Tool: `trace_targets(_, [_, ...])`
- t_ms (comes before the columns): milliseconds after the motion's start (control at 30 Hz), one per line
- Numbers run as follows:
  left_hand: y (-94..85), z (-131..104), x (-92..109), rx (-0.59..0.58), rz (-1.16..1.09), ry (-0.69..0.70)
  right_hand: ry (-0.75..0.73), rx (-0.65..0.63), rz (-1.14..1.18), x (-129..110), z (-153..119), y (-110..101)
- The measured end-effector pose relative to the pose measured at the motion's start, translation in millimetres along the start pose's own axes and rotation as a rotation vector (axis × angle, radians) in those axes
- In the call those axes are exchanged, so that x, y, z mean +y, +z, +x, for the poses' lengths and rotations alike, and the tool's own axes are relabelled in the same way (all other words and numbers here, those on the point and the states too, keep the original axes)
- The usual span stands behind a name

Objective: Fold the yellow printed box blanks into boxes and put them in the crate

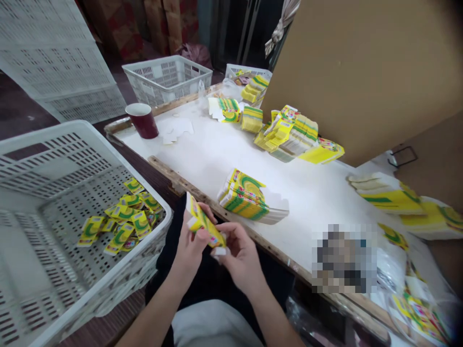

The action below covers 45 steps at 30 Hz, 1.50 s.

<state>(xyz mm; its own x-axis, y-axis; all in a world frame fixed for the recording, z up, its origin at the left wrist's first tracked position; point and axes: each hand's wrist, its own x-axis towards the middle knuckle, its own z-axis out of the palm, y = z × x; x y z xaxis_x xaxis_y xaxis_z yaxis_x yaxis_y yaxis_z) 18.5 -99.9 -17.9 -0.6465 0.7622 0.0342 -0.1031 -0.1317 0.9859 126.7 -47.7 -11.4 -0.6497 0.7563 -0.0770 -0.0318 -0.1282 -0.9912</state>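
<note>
We observe a maroon mug point(145, 123) near a corner of the bench point(211, 147), stacked white crates point(61, 53) farther left, brown cardboard panel point(365, 72) at right.

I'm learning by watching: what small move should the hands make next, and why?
Probably the right hand should press the white flap inward while the left hand steadies the carton. The flap juts from the carton's near end, right at the right hand's fingertips, and the left hand grips the carton's body.
</note>
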Motion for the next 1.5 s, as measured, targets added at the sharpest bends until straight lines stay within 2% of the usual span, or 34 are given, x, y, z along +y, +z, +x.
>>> trace_targets(100, [-2.1,-2,-4,-0.027,-0.123,-0.055,-0.058,0.062,-0.027,-2,3,-17])
trace_targets(233, [-5.8,-1,2,-0.003,-0.042,-0.132,-0.223,0.124,-0.276,-7,1,-37])
trace_targets(300, [-11.1,0,10,-0.011,0.013,-0.065,-0.363,0.181,-0.461,-11,1,-46])
trace_targets(400, [-20.2,-1,28,0.015,0.168,0.196,-0.584,0.260,-0.796,-20,1,-58])
trace_targets(467, [-22.3,-2,38,-0.047,0.404,0.293,-0.693,0.220,-0.959,-24,0,-60])
trace_targets(567, [-17.4,-2,42,-0.303,0.694,0.221,-0.762,0.041,-1.013,-26,-5,-53])
trace_targets(633, [-12.7,-3,38,-0.448,0.727,0.114,-0.737,0.023,-0.938,-24,-8,-46])
trace_targets(667, [-11.0,-3,34,-0.482,0.731,0.069,-0.698,0.087,-0.861,-22,-10,-43])
trace_targets(733, [-8.6,-5,28,-0.466,0.754,0.020,-0.560,0.260,-0.648,-17,-10,-38])
trace_targets(767, [-7.7,-6,25,-0.448,0.770,0.031,-0.471,0.310,-0.531,-15,-10,-37])
trace_targets(800, [-6.6,-7,23,-0.444,0.783,0.061,-0.373,0.304,-0.424,-12,-9,-35])
trace_targets(933, [0.2,-12,15,-0.517,0.766,0.261,-0.036,-0.003,-0.069,-2,-1,-28])
trace_targets(1000, [2.8,-13,13,-0.509,0.753,0.319,0.035,-0.059,0.068,2,3,-25])
trace_targets(1067, [3.0,-12,12,-0.470,0.755,0.287,0.039,-0.043,0.128,4,6,-24])
trace_targets(1133, [1.3,-11,12,-0.466,0.751,0.189,-0.007,-0.048,0.099,4,5,-23])
trace_targets(1233, [-1.8,-8,10,-0.515,0.714,0.092,-0.101,-0.148,-0.118,-1,0,-24])
trace_targets(1300, [-2.4,-6,5,-0.468,0.707,0.168,-0.192,-0.190,-0.300,-5,-3,-24])
trace_targets(1333, [-2.4,-5,3,-0.407,0.723,0.241,-0.240,-0.181,-0.365,-6,-3,-24])
trace_targets(1433, [-3.3,-3,-1,-0.203,0.857,0.405,-0.312,-0.029,-0.387,-6,0,-28])
trace_targets(1500, [-6.5,-2,1,-0.177,0.941,0.396,-0.283,0.088,-0.317,-3,2,-33])
